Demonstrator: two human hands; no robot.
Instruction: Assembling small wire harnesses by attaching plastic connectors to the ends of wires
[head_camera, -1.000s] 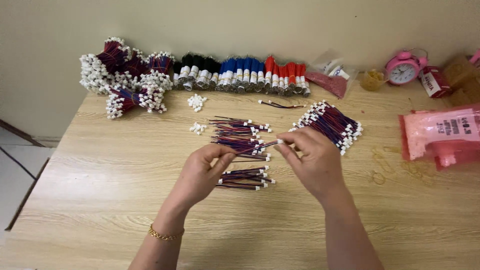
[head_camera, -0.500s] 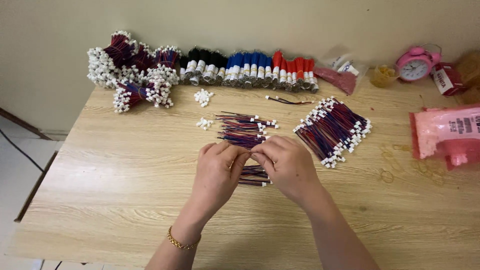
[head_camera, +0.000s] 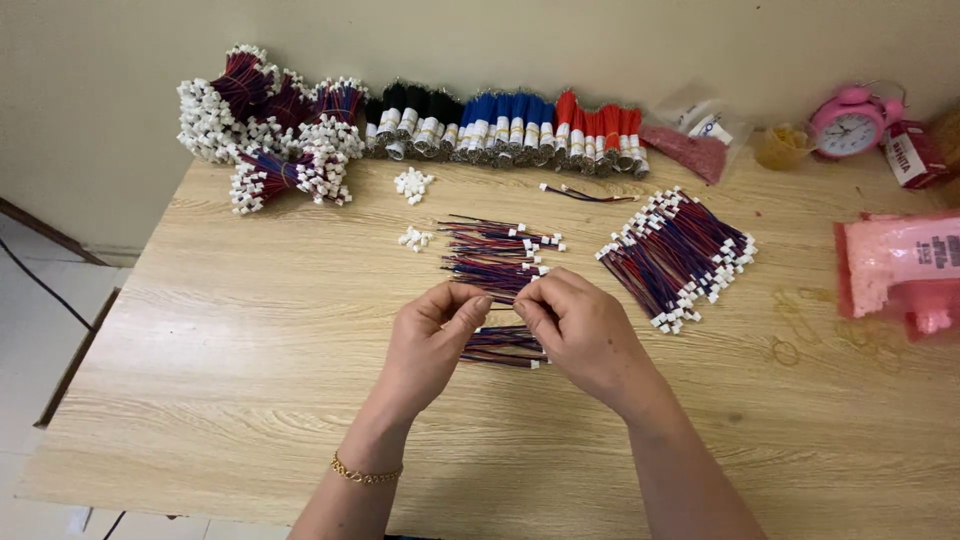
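Hands (head_camera: 430, 335) (head_camera: 580, 330) perhaps pinch wire; pink bag (head_camera: 900, 265) right.

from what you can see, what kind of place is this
Probably a home piecework bench for small wire assembly: a plain wooden table against a wall, bundled wire leads with white connectors sorted in piles, and a pink alarm clock.

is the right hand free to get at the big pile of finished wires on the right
Probably not at once: the right hand is pinching a wire with the left hand. The table between it and the wire pile looks bare.
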